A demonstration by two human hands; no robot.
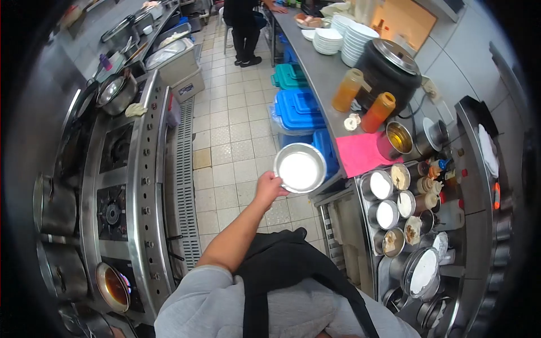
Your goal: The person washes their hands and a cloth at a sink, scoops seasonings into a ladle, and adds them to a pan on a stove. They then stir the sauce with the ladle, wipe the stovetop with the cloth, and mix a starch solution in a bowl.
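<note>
My left hand (271, 187) grips the rim of a round metal bowl (322, 172), fingers closed at its near-left side. White contents fill the bowl, whether powder or liquid I cannot make out. It is held out over the tiled floor, left of the counter with the pink sheet (352, 153). My right hand is out of view.
Burners line the stove (137, 191) on my left, where a pan of brown liquid (114, 287) sits over a flame. Metal tubs of white seasonings (386, 215), squeeze bottles (378, 112) and a black pot (389, 73) stand on my right. Farther along the aisle is another person (242, 28).
</note>
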